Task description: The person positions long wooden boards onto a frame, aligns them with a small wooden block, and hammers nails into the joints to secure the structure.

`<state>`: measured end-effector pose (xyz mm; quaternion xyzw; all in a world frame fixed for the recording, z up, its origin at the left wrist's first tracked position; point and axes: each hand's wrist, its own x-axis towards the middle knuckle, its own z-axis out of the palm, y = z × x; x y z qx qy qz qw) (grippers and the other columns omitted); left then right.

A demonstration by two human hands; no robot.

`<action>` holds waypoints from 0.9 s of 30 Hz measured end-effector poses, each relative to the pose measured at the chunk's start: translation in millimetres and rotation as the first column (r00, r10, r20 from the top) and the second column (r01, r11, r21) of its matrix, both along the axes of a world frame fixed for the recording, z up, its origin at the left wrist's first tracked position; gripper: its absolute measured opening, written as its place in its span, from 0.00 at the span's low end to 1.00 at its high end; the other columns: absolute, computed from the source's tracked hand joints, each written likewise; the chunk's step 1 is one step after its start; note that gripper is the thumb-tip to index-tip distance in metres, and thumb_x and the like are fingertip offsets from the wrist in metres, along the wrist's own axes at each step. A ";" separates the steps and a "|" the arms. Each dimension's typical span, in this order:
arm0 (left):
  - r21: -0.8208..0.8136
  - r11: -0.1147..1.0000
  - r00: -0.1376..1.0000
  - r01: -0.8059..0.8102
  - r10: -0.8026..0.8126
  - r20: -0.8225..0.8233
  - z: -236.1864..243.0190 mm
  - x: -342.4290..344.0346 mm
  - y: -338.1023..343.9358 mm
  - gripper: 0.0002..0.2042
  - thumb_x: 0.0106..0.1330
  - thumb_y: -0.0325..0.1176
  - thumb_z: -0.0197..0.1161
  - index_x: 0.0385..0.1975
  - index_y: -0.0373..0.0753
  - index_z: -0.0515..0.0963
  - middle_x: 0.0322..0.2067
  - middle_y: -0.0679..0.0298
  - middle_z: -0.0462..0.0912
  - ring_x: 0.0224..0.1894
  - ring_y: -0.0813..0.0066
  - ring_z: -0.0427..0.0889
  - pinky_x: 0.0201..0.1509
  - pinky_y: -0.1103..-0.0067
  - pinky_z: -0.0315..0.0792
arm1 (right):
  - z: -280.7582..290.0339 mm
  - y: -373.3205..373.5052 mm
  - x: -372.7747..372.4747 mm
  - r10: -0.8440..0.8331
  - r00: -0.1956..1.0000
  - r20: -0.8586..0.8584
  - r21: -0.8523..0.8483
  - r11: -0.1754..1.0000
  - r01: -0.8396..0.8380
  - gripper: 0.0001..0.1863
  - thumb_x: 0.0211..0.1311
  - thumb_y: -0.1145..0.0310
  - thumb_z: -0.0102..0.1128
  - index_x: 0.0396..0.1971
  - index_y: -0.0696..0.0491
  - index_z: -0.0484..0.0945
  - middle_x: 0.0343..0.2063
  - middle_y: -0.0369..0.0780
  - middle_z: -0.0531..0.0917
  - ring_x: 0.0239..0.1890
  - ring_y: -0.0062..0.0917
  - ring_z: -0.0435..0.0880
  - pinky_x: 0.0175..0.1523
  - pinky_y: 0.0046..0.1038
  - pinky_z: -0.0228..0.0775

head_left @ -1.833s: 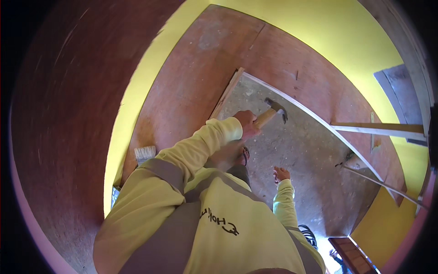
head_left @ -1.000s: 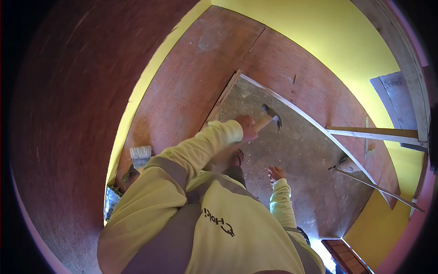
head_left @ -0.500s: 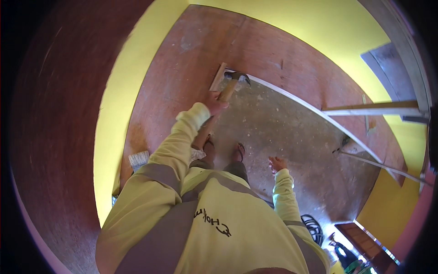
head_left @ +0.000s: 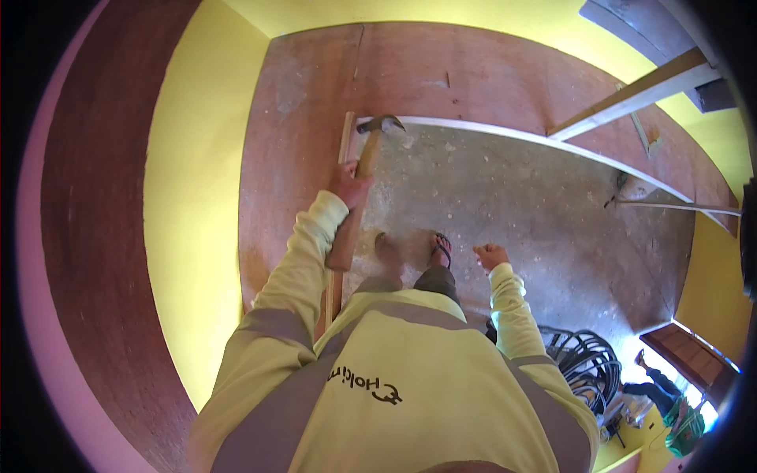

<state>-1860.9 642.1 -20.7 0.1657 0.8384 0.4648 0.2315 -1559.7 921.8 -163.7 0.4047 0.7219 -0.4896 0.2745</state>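
Note:
My left hand grips a claw hammer by its long wooden handle; the metal head is at the upper end, over a timber strip that edges reddish plywood. My right hand hangs above the concrete floor with its fingers curled; whatever may be in them is too small to make out. My sandalled foot shows between the hands, and the other is blurred.
A pale batten borders the plywood, with a slanting beam at upper right. A yellow wall is at left. Coiled black cables lie at lower right, near an open door and another person's leg.
The hammer in my left hand has moved up and leftward in the view. The view has turned, bringing the cables, door and other person further in. My right hand stays curled.

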 end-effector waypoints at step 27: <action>-0.200 0.949 0.881 -0.244 0.131 -0.455 40.3 -21.6 -48.7 0.13 0.58 0.39 0.58 0.33 0.37 0.68 0.21 0.49 0.76 0.26 0.48 0.78 0.27 0.65 0.70 | 83.5 -232.8 -296.7 0.110 0.918 -0.382 0.013 0.993 -0.114 0.41 0.56 0.52 0.47 0.63 0.58 0.41 0.54 0.58 0.64 0.50 0.52 0.72 0.54 0.44 0.64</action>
